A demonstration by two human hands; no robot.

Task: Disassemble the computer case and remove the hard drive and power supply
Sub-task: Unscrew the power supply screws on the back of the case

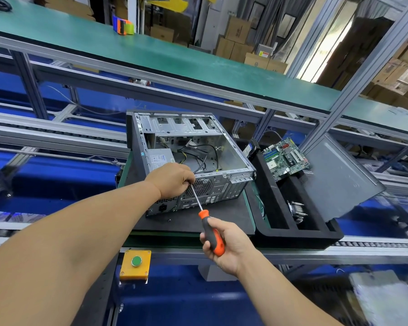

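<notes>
right hand [224, 241] wrapped round driver [211, 232] handle, shaft angled up-left to the case [193, 161] rear | left hand [174, 181] pinches the shaft tip at the rear panel, likely steadying it on a psu [160, 158] screw | both forearms extended | case open on tabletop [186, 222], psu inside; hard drive not seen

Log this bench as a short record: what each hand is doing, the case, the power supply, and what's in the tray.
left hand: steadies the screwdriver shaft at the back of the case
right hand: grips the orange handle
case: side open, on a black mat
power supply: inside the case
tray: holds motherboard and heatsink
</notes>
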